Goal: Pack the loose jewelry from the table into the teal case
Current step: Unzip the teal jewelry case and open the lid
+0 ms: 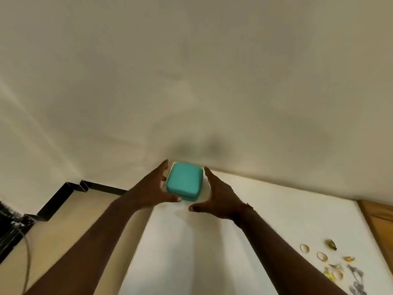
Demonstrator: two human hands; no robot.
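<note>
Flanking one teal case (184, 181), two hands (148, 193) (221, 200)

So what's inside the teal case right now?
Nothing inside shows: the teal case is closed, its lid covering the interior. The loose jewelry lies on the white table, well apart from it.

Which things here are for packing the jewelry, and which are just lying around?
For the job:
- teal case, closed, at the table's far corner
- gold rings and silver chain, loose on the white table
- left hand and right hand, open either side of the case

Just lying about:
- grey cable on the floor
- wooden furniture at the right edge
</note>
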